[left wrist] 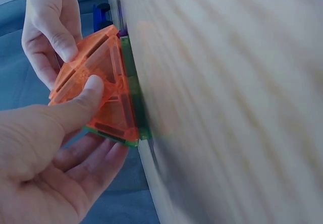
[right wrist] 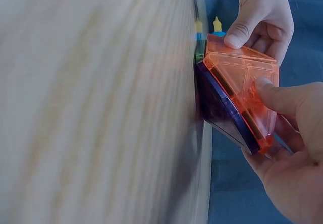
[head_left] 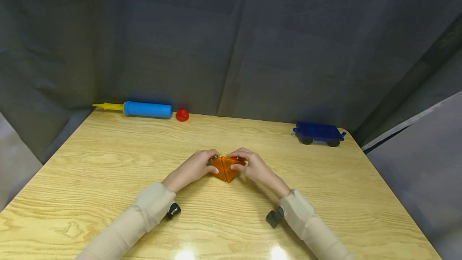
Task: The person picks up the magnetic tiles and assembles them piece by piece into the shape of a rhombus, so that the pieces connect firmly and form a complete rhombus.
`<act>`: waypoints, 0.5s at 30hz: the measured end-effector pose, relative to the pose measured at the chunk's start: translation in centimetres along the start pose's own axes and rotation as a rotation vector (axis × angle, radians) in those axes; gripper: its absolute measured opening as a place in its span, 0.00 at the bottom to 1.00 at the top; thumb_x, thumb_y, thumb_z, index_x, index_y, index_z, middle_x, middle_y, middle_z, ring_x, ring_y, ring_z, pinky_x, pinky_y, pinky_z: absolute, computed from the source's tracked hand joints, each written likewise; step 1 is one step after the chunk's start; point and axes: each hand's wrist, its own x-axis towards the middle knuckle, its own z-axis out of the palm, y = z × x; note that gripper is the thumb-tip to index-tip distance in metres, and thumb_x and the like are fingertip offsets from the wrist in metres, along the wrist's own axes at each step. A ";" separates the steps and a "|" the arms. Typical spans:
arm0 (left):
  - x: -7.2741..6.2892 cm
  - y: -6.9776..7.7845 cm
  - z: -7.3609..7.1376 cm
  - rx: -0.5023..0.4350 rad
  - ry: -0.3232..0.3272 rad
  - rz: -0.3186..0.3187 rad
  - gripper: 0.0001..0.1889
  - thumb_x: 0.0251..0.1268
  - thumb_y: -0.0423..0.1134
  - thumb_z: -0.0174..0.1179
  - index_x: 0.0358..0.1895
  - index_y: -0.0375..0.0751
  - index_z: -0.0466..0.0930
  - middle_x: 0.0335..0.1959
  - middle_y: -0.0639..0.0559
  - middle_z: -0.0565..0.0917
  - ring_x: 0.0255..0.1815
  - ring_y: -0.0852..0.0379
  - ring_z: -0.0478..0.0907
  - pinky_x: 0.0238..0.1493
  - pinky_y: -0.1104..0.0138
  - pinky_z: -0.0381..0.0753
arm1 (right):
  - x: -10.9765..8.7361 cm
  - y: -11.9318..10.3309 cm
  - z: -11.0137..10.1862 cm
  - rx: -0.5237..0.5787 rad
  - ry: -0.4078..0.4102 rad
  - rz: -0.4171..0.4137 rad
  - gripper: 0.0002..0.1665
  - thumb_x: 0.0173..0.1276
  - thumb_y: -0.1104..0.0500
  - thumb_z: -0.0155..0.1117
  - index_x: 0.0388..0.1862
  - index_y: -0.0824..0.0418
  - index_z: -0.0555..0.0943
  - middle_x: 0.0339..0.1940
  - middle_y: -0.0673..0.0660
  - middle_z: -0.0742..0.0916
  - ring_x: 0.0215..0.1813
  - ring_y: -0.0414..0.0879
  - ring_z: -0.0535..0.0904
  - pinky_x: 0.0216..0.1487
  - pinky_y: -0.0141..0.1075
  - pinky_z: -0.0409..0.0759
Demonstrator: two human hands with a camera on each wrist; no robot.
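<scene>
A small cluster of translucent magnetic tiles sits at the middle of the table. Two orange triangular tiles (head_left: 221,173) face me, side by side. A green tile (left wrist: 130,67) shows along the low side in the left wrist view, and a purple tile (right wrist: 222,108) slants beneath the orange ones in the right wrist view. My left hand (head_left: 197,166) pinches the cluster's left side, thumb on the orange face and fingers behind. From the other side my right hand (head_left: 255,167) grips it likewise. The cluster's far side is mostly hidden.
At the back left of the wooden table (head_left: 108,163) lies a blue pump (head_left: 148,109) with a yellow nozzle, a red dome-shaped piece (head_left: 182,115) beside it. A dark blue wheeled cart (head_left: 318,132) stands at the back right. Dark curtain (head_left: 231,43) hangs behind the table.
</scene>
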 end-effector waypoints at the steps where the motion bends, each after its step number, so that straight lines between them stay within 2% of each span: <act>1: 0.2 0.0 0.1 0.001 0.003 -0.003 0.20 0.56 0.35 0.66 0.53 0.33 0.77 0.45 0.43 0.83 0.46 0.50 0.80 0.50 0.58 0.77 | 0.1 0.1 -0.1 -0.005 0.007 0.004 0.19 0.61 0.64 0.67 0.53 0.63 0.81 0.48 0.57 0.84 0.50 0.49 0.79 0.51 0.41 0.78; 7: 1.1 -0.1 0.4 0.011 0.027 -0.020 0.20 0.57 0.34 0.66 0.53 0.33 0.77 0.46 0.42 0.83 0.46 0.50 0.79 0.50 0.58 0.77 | 0.6 0.7 -0.3 -0.021 0.048 0.034 0.18 0.62 0.65 0.66 0.52 0.62 0.82 0.48 0.57 0.84 0.47 0.47 0.79 0.48 0.40 0.78; 15: 2.0 0.2 0.7 0.012 0.034 -0.075 0.22 0.60 0.34 0.65 0.57 0.32 0.75 0.51 0.40 0.81 0.50 0.49 0.78 0.52 0.58 0.76 | 1.0 1.3 -0.5 -0.045 0.091 0.042 0.18 0.61 0.66 0.66 0.52 0.62 0.82 0.49 0.58 0.85 0.50 0.50 0.80 0.51 0.44 0.78</act>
